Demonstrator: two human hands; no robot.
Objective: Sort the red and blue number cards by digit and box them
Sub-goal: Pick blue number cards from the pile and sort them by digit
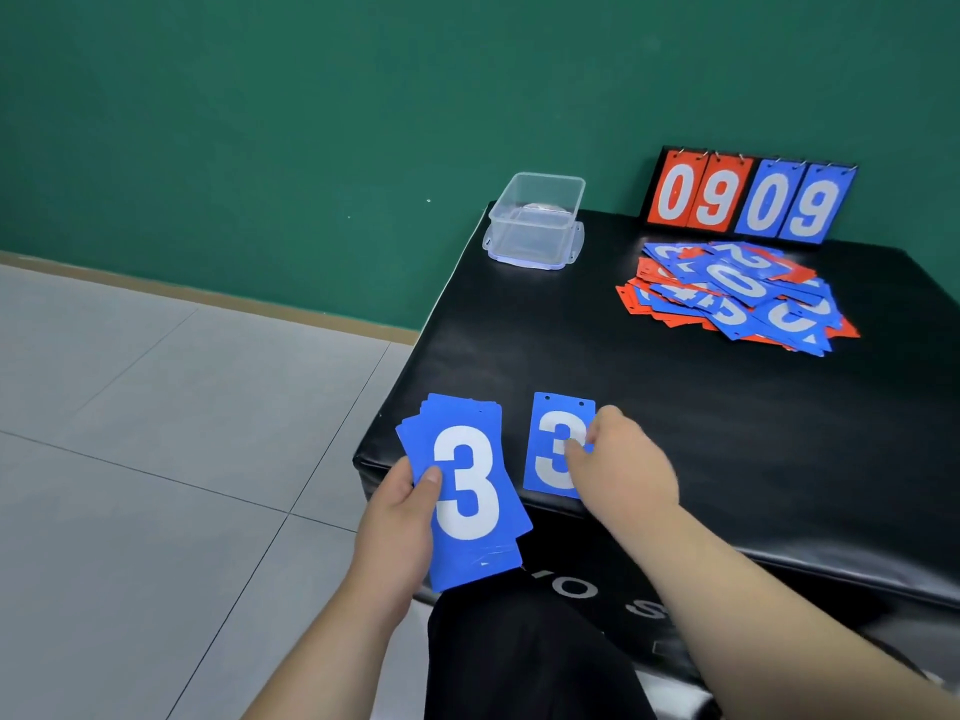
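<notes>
- Black padded table (pixel 571 345): open surface lies between the near cards and the far things.
- Left hand (pixel 400 517) grips a stack of blue cards (pixel 467 501), 3 on top, overhanging the table's near-left edge.
- Right hand (pixel 623 459) pinches a single blue 3 card (pixel 550 439) lying flat just inside the near edge.
- Clear box (pixel 537 220) sits at the far-left corner; the mixed card pile (pixel 737 298) lies far right, near the scoreboard (pixel 748 200).

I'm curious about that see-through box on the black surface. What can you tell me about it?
The clear plastic box is a rectangular tub with rounded corners, upright, open on top, seemingly empty. A wider rim with latch tabs at its base may be its lid. It stands near the far left corner of the black padded top, apart from the card pile; nothing else touches it.
</notes>
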